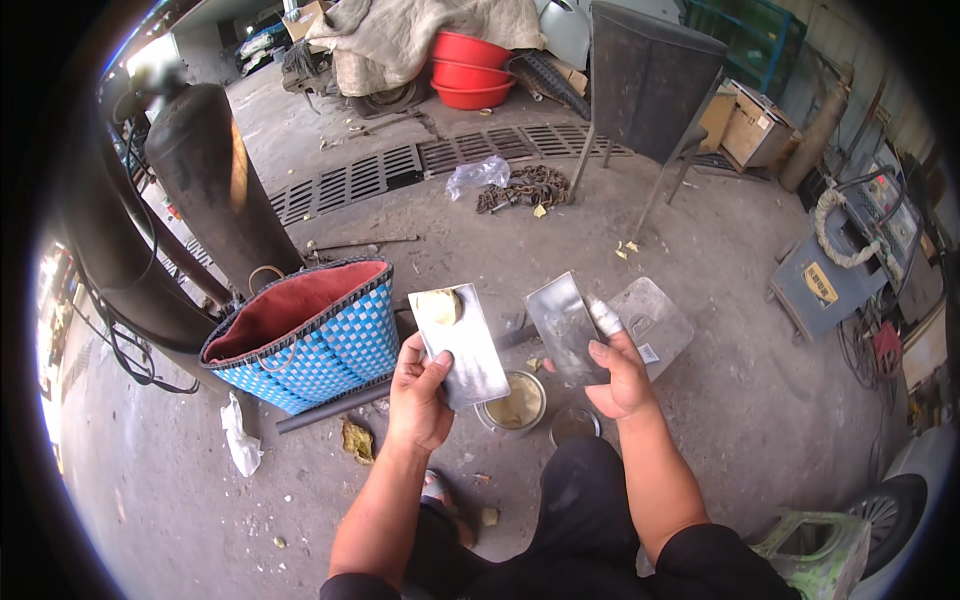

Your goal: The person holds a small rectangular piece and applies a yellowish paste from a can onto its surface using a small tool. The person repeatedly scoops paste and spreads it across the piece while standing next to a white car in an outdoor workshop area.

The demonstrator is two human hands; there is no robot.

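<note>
My left hand (420, 398) grips a flat metal putty spreader (468, 350), its thumb on top. A cream-coloured lump of putty (437, 306) sits near that plate's upper left corner. In my right hand (622, 375) is a second flat metal spreader (565, 325), greyish and smeared, tilted beside the first and apart from it. A white, wrapped-looking shape (604, 317) lies along that hand's index finger; I cannot tell whether it is a tube or a finger covering. Below the plates stands an open tin of cream putty (520, 410), with a round lid (575, 426) beside it.
A blue-and-white woven basket (335, 345) stands left, near dark gas cylinders (205, 165). A translucent grey sheet (660, 320) lies right. Farther off are a chair (655, 80), a chain (530, 188), a floor grate (350, 187), red basins (470, 72) and a grey machine (830, 280).
</note>
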